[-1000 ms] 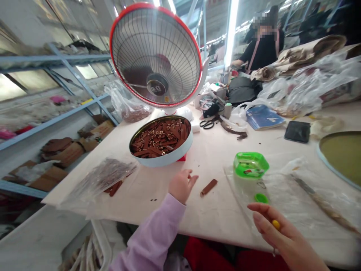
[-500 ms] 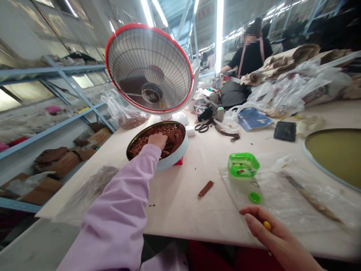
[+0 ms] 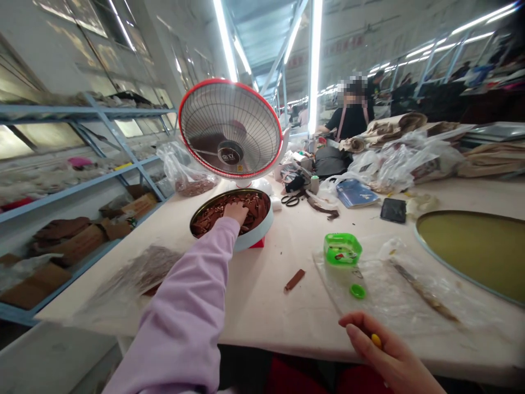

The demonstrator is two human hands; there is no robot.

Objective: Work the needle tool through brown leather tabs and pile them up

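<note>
My left hand (image 3: pixel 235 211), in a lilac sleeve, reaches into a round tin (image 3: pixel 262 229). Its fingers point down among small brown leather strips (image 3: pixel 213 212), some with metal bits; the fingertips are hidden, so I cannot tell whether they grip one. At the front right my right hand (image 3: pixel 379 345) is curled round a thin tool with a yellow end (image 3: pixel 376 341); most of the tool is concealed by the hand. Between the hands, a single brown strip (image 3: pixel 295 280) lies on the table. Beyond my right hand are a green plastic box (image 3: pixel 343 249) and a small green lid (image 3: pixel 357 291).
A red-rimmed fan-shaped heater (image 3: pixel 230 128) stands behind the tin. Scissors (image 3: pixel 290 201), a blue book (image 3: pixel 356 193) and plastic bags (image 3: pixel 410 158) lie further back. A large round lid (image 3: pixel 471 257) sits at right, shelves (image 3: pixel 61 205) at left. Another person (image 3: pixel 353 117) works beyond.
The camera view has shifted, tilting upward and to the right. My left hand is still in the tin, with its fingers slightly moved among the strips. My right hand keeps its hold.
</note>
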